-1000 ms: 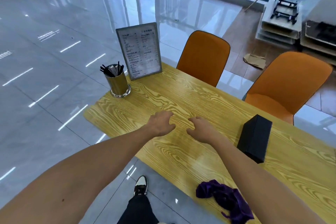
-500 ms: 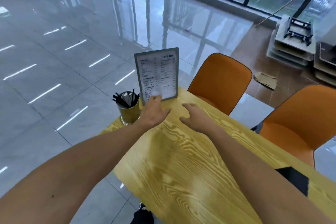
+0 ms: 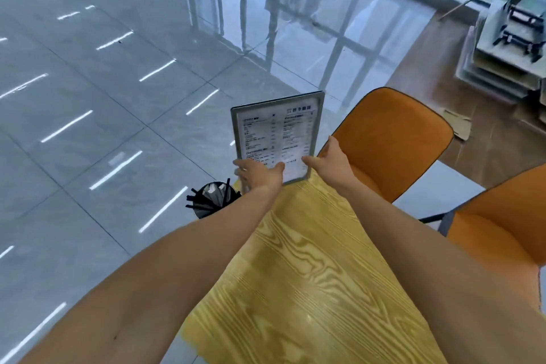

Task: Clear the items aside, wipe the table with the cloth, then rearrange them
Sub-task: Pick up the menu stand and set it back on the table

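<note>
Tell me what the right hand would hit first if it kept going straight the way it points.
The right hand already touches the framed white menu stand at its lower right edge. Pushing on would press that stand; the orange chair back lies beyond, though depth is unclear.

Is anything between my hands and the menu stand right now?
Nothing visible. The left hand and right hand are already on the menu stand's lower corners, at the far end of the wooden table. The metal straw cup sits to the left, below the left hand.
</note>
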The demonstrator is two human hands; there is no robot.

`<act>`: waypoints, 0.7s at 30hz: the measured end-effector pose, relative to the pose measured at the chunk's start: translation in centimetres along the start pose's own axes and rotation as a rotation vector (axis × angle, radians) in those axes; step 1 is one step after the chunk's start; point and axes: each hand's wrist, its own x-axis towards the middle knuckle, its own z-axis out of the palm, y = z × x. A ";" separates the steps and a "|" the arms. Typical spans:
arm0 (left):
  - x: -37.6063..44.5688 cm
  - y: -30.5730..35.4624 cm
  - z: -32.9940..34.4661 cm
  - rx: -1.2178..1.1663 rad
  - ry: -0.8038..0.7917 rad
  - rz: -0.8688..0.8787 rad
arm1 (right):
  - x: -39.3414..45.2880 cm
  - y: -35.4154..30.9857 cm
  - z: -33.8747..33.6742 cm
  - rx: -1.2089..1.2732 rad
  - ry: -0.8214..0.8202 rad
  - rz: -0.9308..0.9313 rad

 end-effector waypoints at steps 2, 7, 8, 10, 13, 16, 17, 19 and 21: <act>1.5 0.1 0.5 -0.042 0.062 -0.048 | 1.7 0.4 0.3 0.038 -0.008 0.042; 4.8 -0.2 1.4 -0.100 0.203 -0.007 | 5.0 1.7 0.7 0.164 -0.093 0.125; 5.1 -0.3 1.5 -0.114 0.233 0.008 | 5.4 1.9 0.8 0.201 -0.114 0.137; 5.4 -0.5 1.6 -0.127 0.282 0.019 | 6.2 2.6 1.1 0.284 -0.160 0.129; 5.4 -0.8 1.6 -0.060 0.315 0.061 | 6.5 3.5 1.2 0.351 -0.146 0.097; 5.2 -1.2 1.2 0.047 0.301 0.146 | 5.9 4.7 1.3 0.374 -0.071 0.060; 5.1 -1.2 1.0 0.083 0.295 0.165 | 5.5 5.1 1.3 0.380 -0.046 0.044; 4.5 -1.5 0.9 0.155 0.279 0.198 | 4.3 6.1 0.8 0.375 0.003 0.025; 3.6 -2.0 1.0 0.211 0.261 0.233 | 2.7 7.3 0.1 0.363 0.038 0.025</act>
